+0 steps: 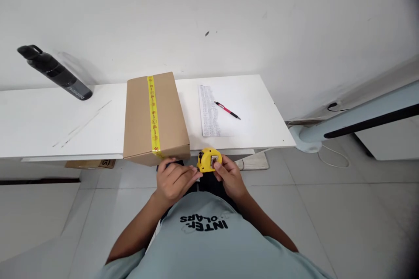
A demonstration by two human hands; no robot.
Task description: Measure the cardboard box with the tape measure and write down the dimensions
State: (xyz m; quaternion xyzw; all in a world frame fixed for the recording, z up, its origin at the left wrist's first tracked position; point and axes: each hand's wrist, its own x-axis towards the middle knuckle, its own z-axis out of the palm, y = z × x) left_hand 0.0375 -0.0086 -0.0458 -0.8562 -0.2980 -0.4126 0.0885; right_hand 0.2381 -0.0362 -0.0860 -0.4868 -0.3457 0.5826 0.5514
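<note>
In my right hand (pixel 231 176) is a yellow tape measure (pixel 206 161), gripped between thumb and fingers just off the table's front edge. My left hand (pixel 175 181) has its fingers curled, and its fingertips pinch at the tape measure's lower left corner. Whether any blade is drawn out there is too small to tell. Right behind the left hand stands a closed cardboard box (pixel 139 113) with yellow printed tape (pixel 153 113) along its top. The box's near face is at the table's front edge.
On the white table (pixel 271 126), a paper sheet with handwriting (pixel 209 117) lies right of the box, a red and black pen (pixel 227 110) on it. A dark bottle (pixel 57 72) stands at the left. A pale blue post (pixel 360 113) rises at the right.
</note>
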